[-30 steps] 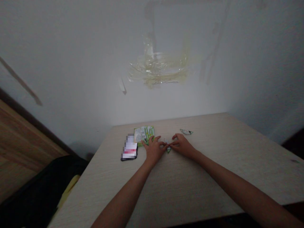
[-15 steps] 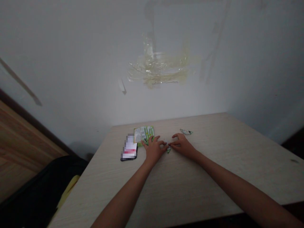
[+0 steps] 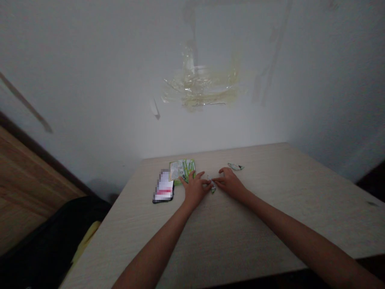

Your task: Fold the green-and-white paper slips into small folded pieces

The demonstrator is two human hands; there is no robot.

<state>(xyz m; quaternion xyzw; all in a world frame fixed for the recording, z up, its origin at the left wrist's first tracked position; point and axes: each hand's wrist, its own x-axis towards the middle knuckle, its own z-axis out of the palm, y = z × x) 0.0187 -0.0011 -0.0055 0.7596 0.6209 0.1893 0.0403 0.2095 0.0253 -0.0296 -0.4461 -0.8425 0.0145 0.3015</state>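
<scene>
A small folded green-and-white piece, paper or wrapper, sits on the table between my two hands. My left hand pinches its left side with thumb and index finger, while the other fingers spread out over the table. From the other side, my right hand closes its fingertips on it, partly covering it. Behind my left fingers lie green-and-white printed sheets, overlapping one another. Farther back on the right rests another narrow folded green-and-white piece, touched by neither hand.
Left of the sheets, a phone lies face up, its screen blurred out. The pale wooden table meets a wall with old tape on it. A dark bag-like shape with something yellow stands beyond the left edge.
My right fingertips have shifted slightly on the folded piece, and a bit more of it shows between the hands. The phone and sheets stay put.
</scene>
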